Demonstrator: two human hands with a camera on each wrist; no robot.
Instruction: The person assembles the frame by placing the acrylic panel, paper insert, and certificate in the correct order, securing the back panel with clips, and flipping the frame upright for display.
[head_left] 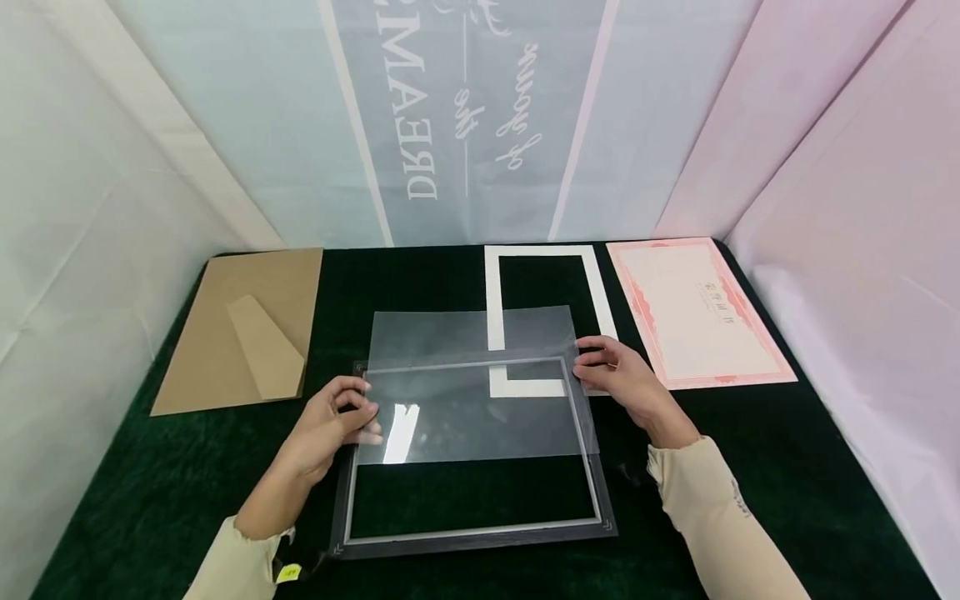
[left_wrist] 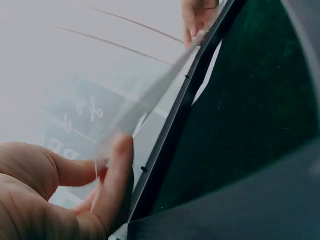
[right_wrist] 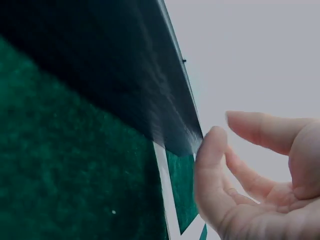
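A clear plastic sheet (head_left: 450,425) overlaps the upper part of a dark picture frame (head_left: 480,536), which has a pale inner edge. My left hand (head_left: 333,421) pinches the sheet's left edge between thumb and fingers. In the left wrist view, that thumb (left_wrist: 75,171) lies against the sheet, above the frame's side with its small dark tabs. At the sheet's right edge is my right hand (head_left: 622,379), its curled fingers holding there. Seen from the right wrist, the index finger (right_wrist: 210,155) bends at the edge, and the thumb (right_wrist: 260,130) stands a little apart from it.
To the left lies a brown backing board (head_left: 202,333) with a stand flap (head_left: 266,350). A white mat border (head_left: 492,292) sits behind the frame, partly under the sheet. Far right is a pink-edged certificate (head_left: 697,317). Dark green cloth (head_left: 225,483) covers the table; curtains surround it.
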